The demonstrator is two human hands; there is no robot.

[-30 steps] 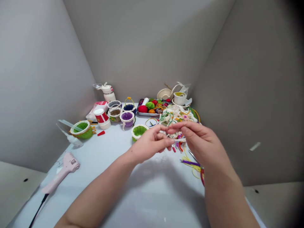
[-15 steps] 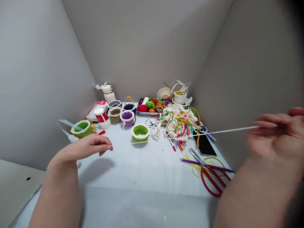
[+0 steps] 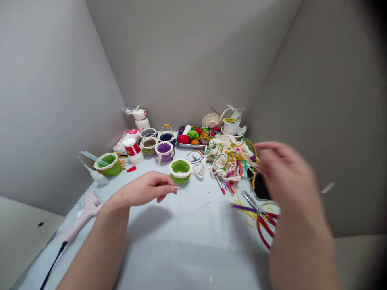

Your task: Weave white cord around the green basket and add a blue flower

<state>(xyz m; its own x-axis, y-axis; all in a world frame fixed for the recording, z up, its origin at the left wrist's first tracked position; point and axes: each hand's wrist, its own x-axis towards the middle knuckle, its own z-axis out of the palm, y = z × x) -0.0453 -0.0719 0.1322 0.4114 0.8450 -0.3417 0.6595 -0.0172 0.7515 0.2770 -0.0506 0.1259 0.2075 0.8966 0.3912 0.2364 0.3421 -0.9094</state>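
My left hand (image 3: 142,194) hovers low over the white table (image 3: 187,241), thumb and forefinger pinched on the end of a thin white strand (image 3: 177,187). It is just in front of a small green basket with a white rim (image 3: 180,170). My right hand (image 3: 286,177) is raised at the right and smeared by motion, over a black phone (image 3: 260,189) and beside a tangled pile of coloured cords (image 3: 229,159). Whether it holds the strand's other end I cannot tell. Red-handled scissors (image 3: 263,225) lie just below that hand.
A pink glue gun (image 3: 86,211) lies at the left edge. Several small baskets (image 3: 164,149), a green basket (image 3: 107,163), a red and white cup (image 3: 132,149), a bottle (image 3: 140,117) and a tray of yarn balls (image 3: 193,137) stand at the back. Grey walls enclose the table.
The hands pulled the strand wide apart, then came back. My right hand has swung in from the far right. My left hand has moved right, toward the green basket.
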